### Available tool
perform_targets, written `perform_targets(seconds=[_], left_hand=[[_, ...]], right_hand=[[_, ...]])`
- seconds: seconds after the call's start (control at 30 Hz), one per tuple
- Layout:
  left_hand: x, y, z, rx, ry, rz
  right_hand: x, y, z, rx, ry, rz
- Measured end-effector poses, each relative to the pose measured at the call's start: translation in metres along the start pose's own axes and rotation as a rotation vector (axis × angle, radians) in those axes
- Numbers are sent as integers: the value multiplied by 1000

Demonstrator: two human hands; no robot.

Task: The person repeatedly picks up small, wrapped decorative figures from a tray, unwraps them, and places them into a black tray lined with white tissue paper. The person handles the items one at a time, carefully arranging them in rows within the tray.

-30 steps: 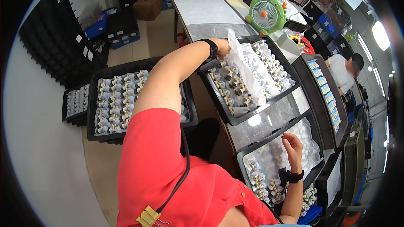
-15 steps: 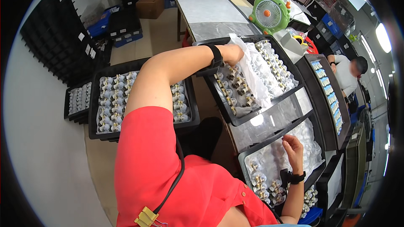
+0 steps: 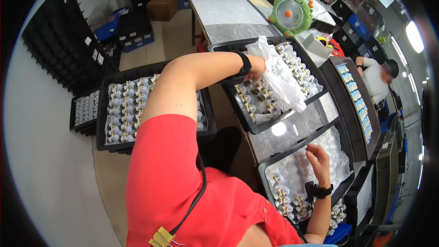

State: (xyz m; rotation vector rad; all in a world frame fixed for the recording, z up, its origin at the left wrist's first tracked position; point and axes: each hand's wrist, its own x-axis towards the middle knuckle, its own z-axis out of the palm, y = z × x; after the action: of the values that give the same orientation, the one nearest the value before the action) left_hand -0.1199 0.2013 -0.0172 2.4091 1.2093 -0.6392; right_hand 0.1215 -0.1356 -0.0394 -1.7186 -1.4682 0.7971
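Note:
My left hand (image 3: 257,67) reaches across into the far black tray (image 3: 261,130), beside a crumpled white liner sheet (image 3: 276,71). Its fingers bend down, closed, at the rows of small pale round parts with brass-coloured ends (image 3: 247,98); what they grip is hidden. Over the near black tray (image 3: 266,178) hovers my right hand (image 3: 319,162), thumb and fingers apart, with nothing visible between them. Beneath it a white sheet (image 3: 297,167) covers much of that tray. More such parts (image 3: 282,196) show at its near end.
To the left, a black tray (image 3: 155,68) full of similar parts stands on a stack. A green fan (image 3: 292,13) sits on the table (image 3: 224,0). Another tray (image 3: 354,105) holds blue-and-white pieces, with a person (image 3: 377,80) behind it.
My left hand has shifted slightly right, its fingers lower among the parts. The liner sheet's loose edge has swung right, uncovering more parts. My right hand has hardly moved.

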Motion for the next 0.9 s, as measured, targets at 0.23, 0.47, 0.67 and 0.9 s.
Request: perform_targets(seconds=[0.23, 0.47, 0.67, 0.9], left_hand=[[6, -33, -12, -106, 282, 223], [-18, -28, -17, 332, 217, 65], [-12, -22, -16, 344, 30, -30], [24, -34, -10, 211, -81, -52]], right_hand=[[-2, -3, 1, -2, 43, -34], [-3, -3, -2, -2, 35, -16], [-4, -3, -1, -25, 16, -7], [-2, -2, 0, -43, 11, 1]])
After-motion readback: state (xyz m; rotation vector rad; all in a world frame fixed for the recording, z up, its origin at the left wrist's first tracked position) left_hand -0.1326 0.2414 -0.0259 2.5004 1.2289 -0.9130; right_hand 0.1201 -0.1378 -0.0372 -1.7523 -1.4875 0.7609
